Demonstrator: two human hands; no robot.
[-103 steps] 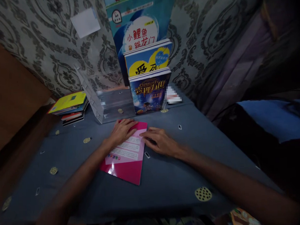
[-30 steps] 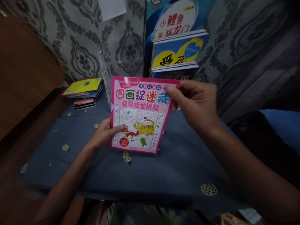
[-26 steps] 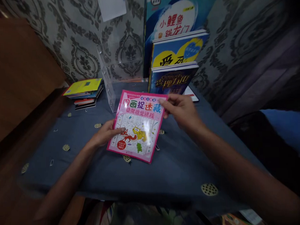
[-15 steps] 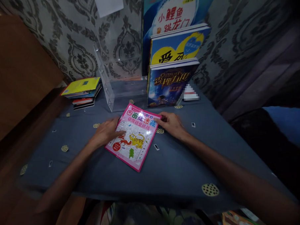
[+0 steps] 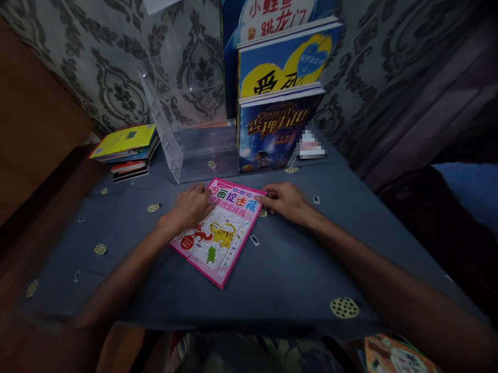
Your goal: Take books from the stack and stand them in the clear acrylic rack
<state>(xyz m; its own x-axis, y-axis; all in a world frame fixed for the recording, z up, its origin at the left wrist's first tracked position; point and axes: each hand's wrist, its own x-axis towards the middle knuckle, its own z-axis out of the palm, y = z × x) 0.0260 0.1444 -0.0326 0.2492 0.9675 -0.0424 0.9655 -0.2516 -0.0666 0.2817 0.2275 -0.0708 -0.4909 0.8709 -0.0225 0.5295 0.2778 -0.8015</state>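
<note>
A pink-bordered picture book (image 5: pixel 226 223), with a yellow tiger and a red animal on its cover, lies at a slant on the cloth-covered table. My left hand (image 5: pixel 193 206) is closed on its upper left edge, knuckles up, with the thumb over the cover. At the upper right corner my right hand (image 5: pixel 286 202) pinches the book between thumb and fingers. Both hands hide small parts of the edges. Just behind the book stands a clear acrylic rack (image 5: pixel 202 166) that holds books on its right side.
In the rack stand a dark blue book (image 5: pixel 271 139), a blue and yellow book (image 5: pixel 283 64) and a tall teal book (image 5: pixel 276 9). A stack of books (image 5: pixel 127 142) lies at the back left. A blurred white object (image 5: pixel 311 145) sits right of the rack. Patterned wall behind.
My left hand has slid up along the book's left edge, its fingers now more curled. My right hand stays on the corner. The whole view has shifted slightly.
</note>
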